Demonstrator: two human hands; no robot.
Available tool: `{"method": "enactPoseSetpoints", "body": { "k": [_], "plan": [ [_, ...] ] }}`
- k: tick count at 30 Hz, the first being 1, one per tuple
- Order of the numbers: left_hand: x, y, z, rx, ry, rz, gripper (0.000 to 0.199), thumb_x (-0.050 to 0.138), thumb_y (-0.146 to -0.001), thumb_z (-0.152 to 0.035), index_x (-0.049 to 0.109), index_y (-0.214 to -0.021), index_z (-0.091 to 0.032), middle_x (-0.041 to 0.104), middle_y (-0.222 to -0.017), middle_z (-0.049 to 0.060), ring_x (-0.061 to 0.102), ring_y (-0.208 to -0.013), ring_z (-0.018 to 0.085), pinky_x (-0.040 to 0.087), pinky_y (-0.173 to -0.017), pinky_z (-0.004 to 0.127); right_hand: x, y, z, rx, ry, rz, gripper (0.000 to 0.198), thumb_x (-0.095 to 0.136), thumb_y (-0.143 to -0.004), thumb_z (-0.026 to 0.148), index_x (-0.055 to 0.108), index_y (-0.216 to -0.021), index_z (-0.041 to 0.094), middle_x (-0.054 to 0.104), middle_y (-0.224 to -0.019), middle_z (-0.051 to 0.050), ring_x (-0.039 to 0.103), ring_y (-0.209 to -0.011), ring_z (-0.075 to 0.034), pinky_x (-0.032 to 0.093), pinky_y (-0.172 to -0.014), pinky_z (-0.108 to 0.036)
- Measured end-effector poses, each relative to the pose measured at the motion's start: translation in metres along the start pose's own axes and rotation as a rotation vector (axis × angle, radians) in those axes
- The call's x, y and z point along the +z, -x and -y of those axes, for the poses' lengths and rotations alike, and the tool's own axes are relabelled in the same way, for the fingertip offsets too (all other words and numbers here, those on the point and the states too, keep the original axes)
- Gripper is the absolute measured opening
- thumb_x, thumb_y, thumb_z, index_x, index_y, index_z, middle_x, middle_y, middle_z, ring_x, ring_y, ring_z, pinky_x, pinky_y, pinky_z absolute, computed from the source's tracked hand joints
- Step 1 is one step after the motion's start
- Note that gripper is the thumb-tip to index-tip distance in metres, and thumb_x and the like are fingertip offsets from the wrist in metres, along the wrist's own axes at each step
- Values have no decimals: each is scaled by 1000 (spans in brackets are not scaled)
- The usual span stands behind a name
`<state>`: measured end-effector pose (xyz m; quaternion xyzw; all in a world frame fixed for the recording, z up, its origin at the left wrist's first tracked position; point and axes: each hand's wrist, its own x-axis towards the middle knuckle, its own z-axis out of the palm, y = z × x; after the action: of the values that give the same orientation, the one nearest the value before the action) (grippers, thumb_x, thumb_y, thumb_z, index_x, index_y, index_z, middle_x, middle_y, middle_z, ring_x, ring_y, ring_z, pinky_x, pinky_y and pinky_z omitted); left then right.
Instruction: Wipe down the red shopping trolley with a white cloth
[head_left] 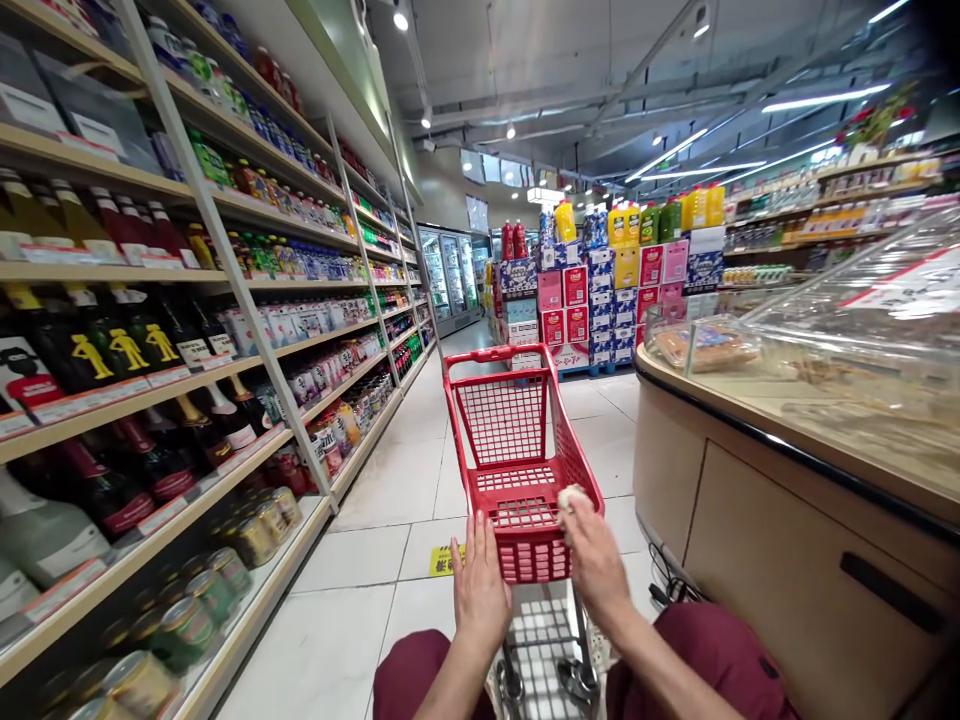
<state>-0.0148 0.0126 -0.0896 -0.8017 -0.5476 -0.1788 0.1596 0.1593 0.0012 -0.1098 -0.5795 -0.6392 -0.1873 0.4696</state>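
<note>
A red plastic shopping cart stands just in front of my knees, its basket made of open lattice. My left hand lies with fingers stretched out and close together against the basket's near left corner. At the near right corner, my right hand is closed around a small crumpled whitish cloth by the red rim. Part of the cloth is hidden by the fingers. Below the basket, a grey wheeled frame shows between my legs, which are in dark red trousers.
Tall shelves of bottles and cans line the left. On the right stands a curved counter with clear covers, and black cables lie at its base. Stacked drink boxes stand ahead. A yellow floor sticker is left of the cart.
</note>
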Motion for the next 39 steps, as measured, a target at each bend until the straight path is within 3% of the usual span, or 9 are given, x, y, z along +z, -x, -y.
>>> {"method": "enactPoseSetpoints", "body": {
  "k": [5, 10, 16, 21, 26, 31, 33, 36, 39],
  "plan": [
    [-1, 0, 0, 9, -9, 4, 73, 36, -65, -3, 17, -135, -12, 18, -143, 9, 11, -131, 20, 9, -107, 47, 8, 2, 23, -197, -85, 81, 54, 30, -79, 1, 40, -126, 25, 43, -130, -3, 33, -123, -16, 34, -99, -41],
    [-1, -1, -4, -16, 12, 7, 75, 38, -66, -5, 12, -136, -13, 22, -141, 10, 13, -131, 22, 11, -106, 48, -6, 5, -6, 13, 4, -1, 52, 28, -81, 4, 38, -128, 22, 35, -135, -5, 28, -126, -19, 29, -101, -46],
    [-4, 0, -4, -22, 1, 18, 77, 37, -64, -3, 11, -136, -12, 19, -142, 10, 11, -131, 22, 9, -106, 49, 2, 5, 11, -191, -98, 89, 53, 28, -79, 1, 43, -124, 25, 43, -130, -2, 31, -125, -15, 32, -101, -42],
    [-6, 3, -13, -25, 27, 48, 82, 39, -61, -3, 9, -137, -11, 18, -142, 10, 8, -131, 22, 10, -106, 50, -14, 6, -14, 49, 0, 13, 50, 28, -81, 6, 38, -128, 22, 32, -137, -5, 25, -127, -19, 29, -102, -47],
    [-4, 6, -22, 41, 40, 39, 83, 39, -60, -4, 7, -137, -13, 14, -143, 8, 10, -131, 22, 10, -106, 49, -7, 7, -10, -122, -79, 106, 49, 29, -81, 5, 44, -124, 23, 40, -133, -4, 29, -126, -17, 32, -101, -43],
    [-5, 6, -22, 65, 27, 34, 81, 39, -61, -5, 10, -137, -13, 14, -143, 7, 9, -131, 23, 10, -106, 51, -12, 2, -21, 103, 20, -8, 45, 30, -84, 12, 40, -127, 20, 35, -136, -8, 28, -127, -21, 30, -100, -48],
    [-6, 6, -23, 50, 29, 38, 81, 39, -60, -6, 12, -136, -11, 15, -143, 8, 9, -132, 23, 10, -106, 51, -8, 3, -11, 65, -10, -2, 45, 31, -85, 13, 40, -127, 22, 36, -135, -6, 29, -126, -20, 32, -100, -46],
    [-7, 6, -22, 47, 33, 44, 80, 38, -61, -5, 13, -136, -12, 17, -143, 7, 10, -131, 21, 9, -106, 49, 0, 4, 2, -115, -70, 64, 45, 30, -84, 9, 44, -123, 25, 43, -131, -3, 33, -124, -17, 34, -99, -43],
    [-5, 6, -21, 44, 43, 42, 80, 38, -61, -5, 11, -136, -12, 16, -143, 7, 9, -132, 21, 8, -106, 50, -4, 3, -9, -48, -25, 30, 45, 30, -83, 9, 45, -123, 22, 43, -131, -6, 33, -124, -19, 33, -99, -44]
  ]
}}
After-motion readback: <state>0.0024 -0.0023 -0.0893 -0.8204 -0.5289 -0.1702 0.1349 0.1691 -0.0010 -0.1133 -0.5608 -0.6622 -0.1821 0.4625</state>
